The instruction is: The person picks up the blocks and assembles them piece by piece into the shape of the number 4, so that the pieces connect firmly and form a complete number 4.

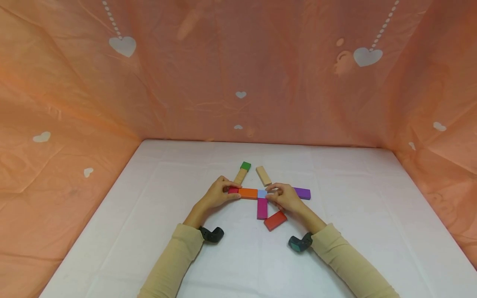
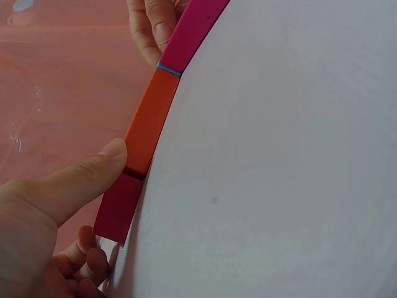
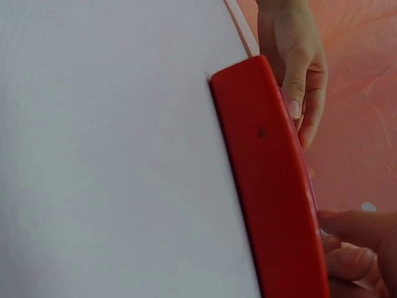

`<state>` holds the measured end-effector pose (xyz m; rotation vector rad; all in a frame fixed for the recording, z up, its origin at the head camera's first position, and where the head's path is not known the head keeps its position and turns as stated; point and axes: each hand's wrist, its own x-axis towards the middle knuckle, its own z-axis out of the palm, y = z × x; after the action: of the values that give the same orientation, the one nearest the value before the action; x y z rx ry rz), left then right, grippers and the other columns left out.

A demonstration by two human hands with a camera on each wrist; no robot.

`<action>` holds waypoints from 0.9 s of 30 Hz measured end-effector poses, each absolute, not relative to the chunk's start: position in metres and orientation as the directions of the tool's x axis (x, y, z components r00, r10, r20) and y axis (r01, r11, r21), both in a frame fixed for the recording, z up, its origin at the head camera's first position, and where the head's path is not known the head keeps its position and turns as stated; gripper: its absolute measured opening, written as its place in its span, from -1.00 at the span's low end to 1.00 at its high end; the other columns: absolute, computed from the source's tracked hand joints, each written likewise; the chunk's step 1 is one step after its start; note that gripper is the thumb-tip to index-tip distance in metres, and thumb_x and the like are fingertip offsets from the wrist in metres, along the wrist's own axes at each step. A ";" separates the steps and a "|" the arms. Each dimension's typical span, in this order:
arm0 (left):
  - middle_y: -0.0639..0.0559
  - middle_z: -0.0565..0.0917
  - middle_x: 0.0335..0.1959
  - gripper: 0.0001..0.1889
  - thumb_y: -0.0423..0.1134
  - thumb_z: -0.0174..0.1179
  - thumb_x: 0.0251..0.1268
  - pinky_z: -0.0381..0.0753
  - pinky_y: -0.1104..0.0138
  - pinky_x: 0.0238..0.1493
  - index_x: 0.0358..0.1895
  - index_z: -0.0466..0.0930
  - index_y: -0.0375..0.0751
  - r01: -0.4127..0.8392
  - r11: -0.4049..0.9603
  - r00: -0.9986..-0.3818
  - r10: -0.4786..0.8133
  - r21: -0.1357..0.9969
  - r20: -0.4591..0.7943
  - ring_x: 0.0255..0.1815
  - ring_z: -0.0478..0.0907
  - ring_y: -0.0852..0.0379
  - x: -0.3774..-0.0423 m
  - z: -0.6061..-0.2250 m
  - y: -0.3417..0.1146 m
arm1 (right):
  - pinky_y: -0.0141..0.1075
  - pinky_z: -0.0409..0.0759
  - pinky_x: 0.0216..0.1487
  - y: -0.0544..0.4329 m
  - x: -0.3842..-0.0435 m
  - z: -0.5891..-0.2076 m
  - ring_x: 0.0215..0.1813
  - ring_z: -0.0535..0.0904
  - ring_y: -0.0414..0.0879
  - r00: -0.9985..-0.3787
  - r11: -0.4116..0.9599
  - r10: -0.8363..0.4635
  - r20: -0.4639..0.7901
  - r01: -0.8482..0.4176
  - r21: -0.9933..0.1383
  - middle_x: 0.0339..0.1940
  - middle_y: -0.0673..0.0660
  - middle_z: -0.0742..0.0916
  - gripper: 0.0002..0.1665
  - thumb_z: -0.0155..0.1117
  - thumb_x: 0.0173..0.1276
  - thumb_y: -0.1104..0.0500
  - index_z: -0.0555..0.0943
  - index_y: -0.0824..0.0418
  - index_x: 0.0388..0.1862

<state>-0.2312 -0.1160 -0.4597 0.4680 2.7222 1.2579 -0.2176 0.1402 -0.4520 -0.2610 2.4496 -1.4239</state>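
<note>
Between both hands (image 1: pixel 217 195) (image 1: pixel 286 198), the orange block (image 1: pixel 248 193)

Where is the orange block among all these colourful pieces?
In the head view, the orange block lies between the crimson block by the left hand and the pale blue block by the right hand.

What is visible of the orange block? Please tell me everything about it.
The orange block is a plain oblong with flat faces and straight edges, and looks like painted wood. It lies flat on the white tablecloth, its length running left to right in the head view. A dark red block sits at its left end, a light blue block at its right. The thumb of the left hand appears to touch it near the left end.
</note>
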 end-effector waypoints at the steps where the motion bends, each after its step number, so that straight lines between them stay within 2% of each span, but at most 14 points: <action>1: -0.07 0.40 -0.30 -0.68 -0.22 0.40 0.10 0.23 0.40 -0.23 -0.04 0.72 -0.16 0.231 0.610 -0.947 0.319 0.758 0.032 -0.26 0.28 0.13 -0.231 -0.459 -0.116 | -0.46 0.21 -0.65 0.140 -0.218 -0.452 -0.76 0.27 -0.27 -0.940 0.495 -0.301 -0.159 -0.012 -0.869 -0.80 -0.09 0.40 -0.65 0.25 0.33 0.26 0.56 0.41 0.04; 17: -0.09 0.41 -0.31 -0.69 -0.22 0.40 0.10 0.22 0.41 -0.23 -0.05 0.72 -0.18 0.240 0.600 -0.944 0.328 0.763 0.040 -0.25 0.29 0.12 -0.230 -0.457 -0.116 | -0.45 0.23 -0.64 0.143 -0.221 -0.449 -0.78 0.27 -0.28 -0.940 0.492 -0.317 -0.123 -0.053 -0.869 -0.82 -0.11 0.40 -0.60 0.29 0.30 0.24 0.56 0.41 0.07; 27: -0.08 0.39 -0.31 -0.69 -0.21 0.39 0.11 0.22 0.40 -0.24 -0.05 0.72 -0.18 0.232 0.611 -0.946 0.322 0.757 0.031 -0.27 0.28 0.12 -0.230 -0.458 -0.116 | -0.44 0.25 -0.63 0.148 -0.233 -0.437 -0.72 0.29 -0.24 -0.945 0.506 -0.297 -0.138 -0.033 -0.862 -0.67 -0.06 0.46 -0.64 0.27 0.31 0.22 0.58 0.34 0.06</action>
<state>-0.2297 -0.1164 -0.4577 0.4695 2.7215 1.2548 -0.2328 0.1484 -0.4367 -0.2783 2.4832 -1.4119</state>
